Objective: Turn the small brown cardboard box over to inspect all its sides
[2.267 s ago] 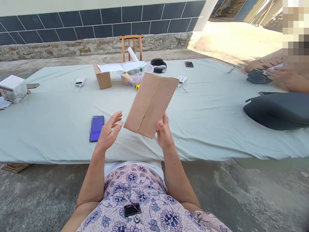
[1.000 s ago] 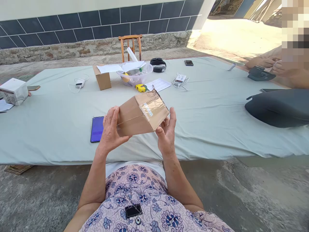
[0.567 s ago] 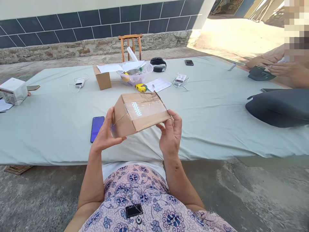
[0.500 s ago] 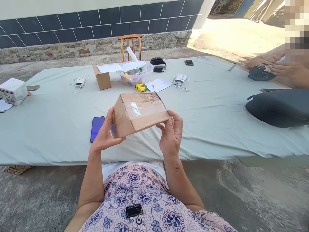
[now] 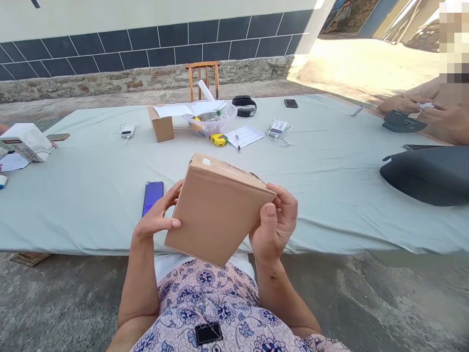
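Cardboard box (image 5: 216, 210) tilted, clamped betw. left hand (image 5: 156, 222) at 9 o'clock & right hand (image 5: 275, 225) at 3; phone (image 5: 153, 195) just beyond.

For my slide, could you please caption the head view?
Both hands, left hand and right hand, hold a cardboard box tilted above the table.

The cardboard box (image 5: 216, 210) you hold is matt brown card, its broad face plain and smooth, with glossy clear tape along the top edge. Your tabletop (image 5: 330, 166) is covered in pale, matt cloth, lightly creased. The phone (image 5: 153, 195) beside your left hand (image 5: 156, 222) has a glossy glass face. Farther off, the bowl (image 5: 212, 122) is clear shiny plastic, the chair (image 5: 202, 73) varnished wood, and the ground (image 5: 384, 303) rough concrete.
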Motion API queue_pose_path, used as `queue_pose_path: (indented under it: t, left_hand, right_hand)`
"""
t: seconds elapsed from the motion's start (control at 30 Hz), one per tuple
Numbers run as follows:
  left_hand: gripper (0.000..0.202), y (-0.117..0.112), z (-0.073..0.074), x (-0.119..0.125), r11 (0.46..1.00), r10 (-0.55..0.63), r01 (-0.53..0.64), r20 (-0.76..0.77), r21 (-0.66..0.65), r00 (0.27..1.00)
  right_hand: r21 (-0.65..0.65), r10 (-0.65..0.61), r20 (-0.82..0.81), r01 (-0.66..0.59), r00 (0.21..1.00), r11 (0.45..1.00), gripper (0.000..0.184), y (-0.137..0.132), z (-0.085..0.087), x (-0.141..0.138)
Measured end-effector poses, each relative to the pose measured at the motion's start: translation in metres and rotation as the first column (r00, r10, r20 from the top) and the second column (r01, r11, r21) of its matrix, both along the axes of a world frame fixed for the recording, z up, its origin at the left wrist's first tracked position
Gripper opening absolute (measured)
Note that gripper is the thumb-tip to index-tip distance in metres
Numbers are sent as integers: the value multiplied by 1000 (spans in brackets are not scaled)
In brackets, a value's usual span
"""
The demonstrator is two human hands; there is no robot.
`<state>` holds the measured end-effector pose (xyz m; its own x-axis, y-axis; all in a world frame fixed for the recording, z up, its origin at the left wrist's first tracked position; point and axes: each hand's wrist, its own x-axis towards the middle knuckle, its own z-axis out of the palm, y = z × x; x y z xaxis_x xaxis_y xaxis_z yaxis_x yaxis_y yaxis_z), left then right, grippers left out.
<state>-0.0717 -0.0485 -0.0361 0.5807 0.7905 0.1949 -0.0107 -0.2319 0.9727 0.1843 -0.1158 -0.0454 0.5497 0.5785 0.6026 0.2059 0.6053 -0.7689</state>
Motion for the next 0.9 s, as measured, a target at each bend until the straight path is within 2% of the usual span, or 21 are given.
queue_pose_path:
  t: [0.23, 0.5, 0.67, 0.77, 0.9]
  left_hand:
    - [102, -4, 7, 4, 999, -17, 19, 54, -36, 998]
    - [88, -7, 1, 13, 990, 47, -20, 198, -138, 979]
    - [76, -7, -10, 21, 958, 176, -108, 244, -266, 954]
    - [70, -4, -16, 27, 918, 281, -184, 250, -350, 927]
    - [68, 1, -19, 33, 853, 413, -284, 232, -439, 881]
  right_hand:
    - [27, 53, 26, -54, 998, 998, 40, 2, -3, -2]
    - [78, 76, 108, -85, 991, 993, 56, 4, -2, -1]
    - [-15, 93, 215, -92, 972, 996, 57, 6, -9, 1]
    - [-80, 94, 299, -73, 950, 994, 53, 8, -10, 3]
    - [-174, 160, 352, -103, 922, 979, 50, 9, -9, 2]
